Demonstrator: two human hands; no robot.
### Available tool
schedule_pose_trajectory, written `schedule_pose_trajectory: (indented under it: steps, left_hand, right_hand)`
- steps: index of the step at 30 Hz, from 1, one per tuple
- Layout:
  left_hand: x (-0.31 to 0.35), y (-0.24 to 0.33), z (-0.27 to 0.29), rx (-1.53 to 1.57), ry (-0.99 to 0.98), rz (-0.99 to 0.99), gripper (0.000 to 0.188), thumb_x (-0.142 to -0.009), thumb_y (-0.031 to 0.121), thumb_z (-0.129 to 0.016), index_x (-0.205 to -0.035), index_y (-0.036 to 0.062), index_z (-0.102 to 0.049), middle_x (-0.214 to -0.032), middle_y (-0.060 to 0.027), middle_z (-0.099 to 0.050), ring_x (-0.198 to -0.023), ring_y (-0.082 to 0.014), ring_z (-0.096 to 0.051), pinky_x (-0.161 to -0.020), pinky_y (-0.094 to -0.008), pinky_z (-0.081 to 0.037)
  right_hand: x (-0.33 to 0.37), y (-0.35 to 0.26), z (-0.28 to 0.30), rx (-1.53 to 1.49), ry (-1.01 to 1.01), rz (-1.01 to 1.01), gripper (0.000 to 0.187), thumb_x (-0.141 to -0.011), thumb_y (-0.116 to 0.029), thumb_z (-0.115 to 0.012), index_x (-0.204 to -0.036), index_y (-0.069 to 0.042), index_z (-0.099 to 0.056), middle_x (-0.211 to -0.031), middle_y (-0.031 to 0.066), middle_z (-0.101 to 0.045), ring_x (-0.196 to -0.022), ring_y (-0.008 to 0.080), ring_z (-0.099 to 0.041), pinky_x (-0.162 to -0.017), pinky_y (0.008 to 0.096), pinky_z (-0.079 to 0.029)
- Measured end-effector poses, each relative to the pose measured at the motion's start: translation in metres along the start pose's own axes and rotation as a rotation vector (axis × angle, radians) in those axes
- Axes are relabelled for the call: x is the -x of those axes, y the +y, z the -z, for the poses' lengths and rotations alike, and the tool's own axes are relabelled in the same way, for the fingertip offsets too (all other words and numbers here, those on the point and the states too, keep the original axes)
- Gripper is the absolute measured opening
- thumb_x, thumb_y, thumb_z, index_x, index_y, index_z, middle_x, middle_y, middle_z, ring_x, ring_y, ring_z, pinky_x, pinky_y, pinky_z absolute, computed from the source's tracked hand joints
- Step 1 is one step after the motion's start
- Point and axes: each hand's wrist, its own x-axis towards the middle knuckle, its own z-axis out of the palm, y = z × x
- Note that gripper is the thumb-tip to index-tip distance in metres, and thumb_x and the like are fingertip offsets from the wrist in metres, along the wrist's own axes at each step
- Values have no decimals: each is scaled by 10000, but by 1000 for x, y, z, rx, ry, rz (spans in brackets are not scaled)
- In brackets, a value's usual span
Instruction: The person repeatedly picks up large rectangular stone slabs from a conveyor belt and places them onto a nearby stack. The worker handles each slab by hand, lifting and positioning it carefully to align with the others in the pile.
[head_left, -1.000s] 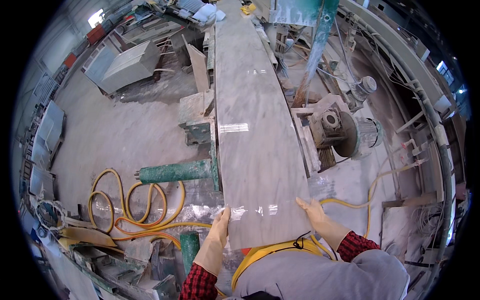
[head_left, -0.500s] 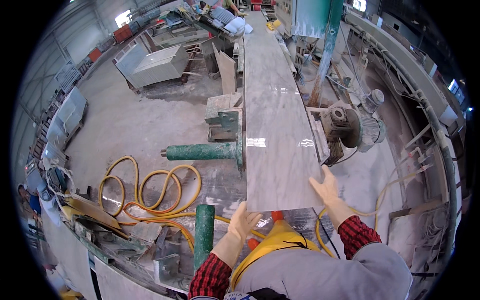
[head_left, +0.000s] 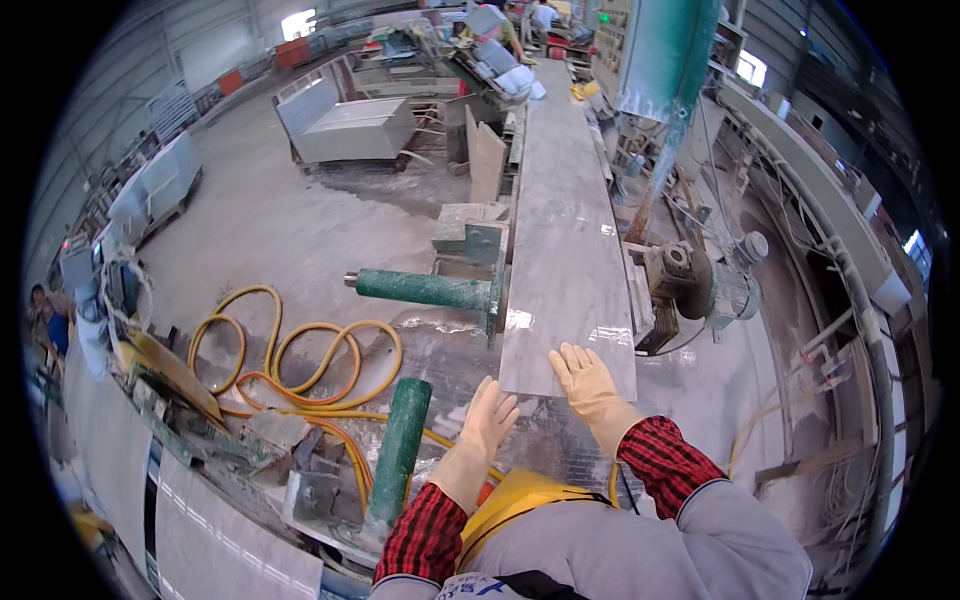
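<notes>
A long, polished grey-white stone slab (head_left: 565, 250) stretches away from me along a narrow machine bed. My right hand (head_left: 592, 392), in a cream rubber glove, lies with fingers outstretched over the slab's near end. At the near left corner is my left hand (head_left: 480, 435), gloved alike, its fingers extended beside the edge. Whether the left fingertips touch the stone I cannot tell. Neither hand is gripping anything.
A green roller (head_left: 425, 288) juts out left of the bed, and a green post (head_left: 400, 450) stands nearer. A motor (head_left: 728, 290) sits on the right. Coiled yellow hose (head_left: 335, 405) lies on the wet floor. Stacked slabs (head_left: 360, 130) rest farther back.
My right hand has left the slab's right edge and moved left onto its near end. The left hand stays by the left corner. My view has tilted upward and turned slightly left.
</notes>
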Motion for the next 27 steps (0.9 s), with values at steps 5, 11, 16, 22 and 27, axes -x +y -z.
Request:
schedule_pose_trajectory:
  steps: [5, 11, 16, 22, 27]
  left_hand:
    - [42, 6, 49, -63, 69, -56, 737, -1083, 478, -637, -1668, 119, -367, -1617, -197, -524, -1436, -317, -572, -1205, -448, -475]
    - [144, -22, 105, 106, 390, -216, 658, -1060, 447, -688, -1572, 88, -483, -1556, -186, -587, -1410, -313, -578, -1179, -468, -484]
    - [250, -63, 144, 218, 599, -263, 641, -1062, 413, -691, -1562, 66, -489, -1551, -194, -585, -1369, -303, -599, -1164, -461, -497]
    - [327, -108, 169, 348, 738, -404, 651, -1084, 398, -647, -1596, 45, -457, -1581, -188, -567, -1363, -313, -604, -1177, -450, -497]
    - [350, -121, 182, 411, 726, -413, 603, -1080, 369, -654, -1552, 24, -508, -1559, -172, -592, -1337, -289, -627, -1132, -425, -527]
  right_hand:
    - [-10, 9, -21, 122, 88, 33, 621, -1042, -173, -464, -1644, -43, -386, -1638, 261, -467, -1509, 390, -464, -1270, 544, -324]
    - [-13, 22, -50, -10, 282, 115, 575, -1001, -97, -504, -1572, -28, -484, -1574, 254, -542, -1447, 401, -533, -1230, 539, -385]
    - [-8, 17, -43, -101, 312, 161, 532, -992, -46, -524, -1523, -7, -525, -1557, 254, -563, -1447, 417, -538, -1226, 496, -412]
    - [-10, 43, -77, -6, 341, 249, 572, -1015, -43, -512, -1584, -36, -453, -1593, 248, -525, -1466, 411, -516, -1242, 501, -399]
    - [-6, 56, -61, 107, 330, 212, 549, -1030, -59, -507, -1576, -47, -466, -1563, 233, -550, -1456, 395, -522, -1238, 490, -409]
